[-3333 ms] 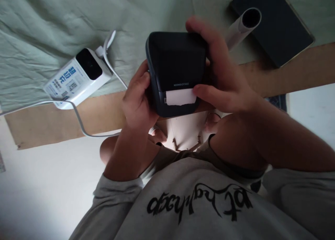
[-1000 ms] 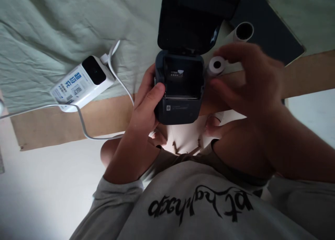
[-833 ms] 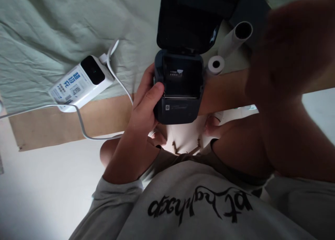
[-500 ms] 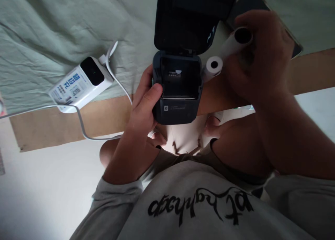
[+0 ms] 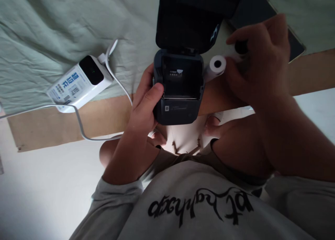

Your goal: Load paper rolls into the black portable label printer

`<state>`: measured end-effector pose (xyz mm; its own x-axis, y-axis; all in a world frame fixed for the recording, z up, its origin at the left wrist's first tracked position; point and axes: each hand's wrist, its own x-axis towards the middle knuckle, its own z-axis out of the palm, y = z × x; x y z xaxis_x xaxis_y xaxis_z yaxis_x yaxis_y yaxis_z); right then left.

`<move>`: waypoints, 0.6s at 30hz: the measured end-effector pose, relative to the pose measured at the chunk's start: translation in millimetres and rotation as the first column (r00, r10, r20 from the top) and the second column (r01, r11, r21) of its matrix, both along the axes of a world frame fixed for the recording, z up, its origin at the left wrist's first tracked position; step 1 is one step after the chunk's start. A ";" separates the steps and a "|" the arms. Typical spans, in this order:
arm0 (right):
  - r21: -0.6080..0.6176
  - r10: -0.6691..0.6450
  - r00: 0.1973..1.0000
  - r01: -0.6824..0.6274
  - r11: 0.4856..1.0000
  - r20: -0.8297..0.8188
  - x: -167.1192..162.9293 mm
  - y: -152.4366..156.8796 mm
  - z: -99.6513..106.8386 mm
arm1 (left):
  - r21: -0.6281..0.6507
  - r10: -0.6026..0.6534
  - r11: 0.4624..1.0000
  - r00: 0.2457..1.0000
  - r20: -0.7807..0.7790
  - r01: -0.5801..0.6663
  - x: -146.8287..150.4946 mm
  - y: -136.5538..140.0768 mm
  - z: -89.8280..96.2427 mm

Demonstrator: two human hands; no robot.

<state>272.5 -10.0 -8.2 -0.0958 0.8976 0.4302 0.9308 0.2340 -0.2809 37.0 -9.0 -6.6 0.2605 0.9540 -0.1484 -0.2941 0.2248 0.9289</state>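
My left hand [image 5: 145,102] is wrapped round the left side of a dark label printer [image 5: 180,112], its thumb on the front edge. The lid [image 5: 187,20] stands swung up, leaving the paper bay bare, with a small printed label at its back wall. Right beside the printer lies a small white paper roll [image 5: 217,66] with a dark core hole. A second white roll with a wider dark core [image 5: 240,47] lies behind it, partly covered by my right hand [image 5: 264,58]. That hand's thumb and forefinger are spread apart around this roll.
To the left lies a white power bank [image 5: 75,86] with a dark display, a white cable [image 5: 117,77] plugged into it. A dark tablet-like slab [image 5: 253,9] lies behind my right hand. Green cloth [image 5: 125,9] covers the surface, with a brown board edge [image 5: 47,123] in front.
My right hand has lowered the wide-core roll behind the smaller one, and its fingers have spread. My left hand still holds the printer, which has barely shifted.
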 end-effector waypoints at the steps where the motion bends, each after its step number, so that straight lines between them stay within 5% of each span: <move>1: -0.003 0.000 1.000 0.000 1.000 -0.002 0.2 0.1 0.2 | 0.003 0.010 1.000 1.000 0.008 -0.010 0.7 -0.3 -0.4; 12: -0.042 0.008 1.000 -0.009 0.999 -0.020 -2.3 -3.0 4.9 | 0.097 -0.052 0.994 0.999 -0.015 0.054 -8.3 6.1 -15.9; 15: 0.075 0.067 0.976 -0.053 0.996 -0.208 0.1 -1.5 5.8 | 0.089 -0.073 0.993 0.997 0.001 0.072 -7.9 7.1 -17.2; 18: 0.239 0.258 0.817 -0.152 0.959 -0.516 1.4 2.6 7.3 | 0.072 -0.087 0.994 0.996 0.021 0.085 -5.9 7.5 -16.1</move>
<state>273.8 -7.3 -0.9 0.0249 0.7857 0.6181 0.5686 0.4974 -0.6552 31.1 -1.5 -22.6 0.3444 0.9359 -0.0742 -0.2986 0.1841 0.9365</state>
